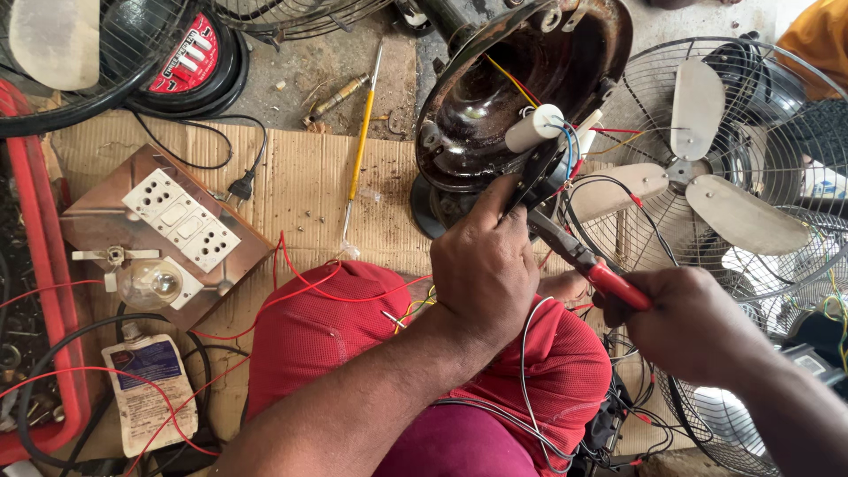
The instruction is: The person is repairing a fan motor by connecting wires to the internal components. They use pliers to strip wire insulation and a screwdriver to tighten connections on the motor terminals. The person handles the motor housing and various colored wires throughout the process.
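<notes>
Right now: left hand [484, 265] pinching black part [537, 172] at fan base [495, 97] rim; right hand [693, 322] grip closed on red-handled pliers [587, 263], jaws at the wires [574, 146].

A switchboard [181, 219] with a bulb [150, 283] lies on cardboard [300, 185].

Glossy dark metal fan housing [495, 106] w/ rust – pliers [587, 265] red plastic grips – matt corrugated cardboard [300, 177].
</notes>
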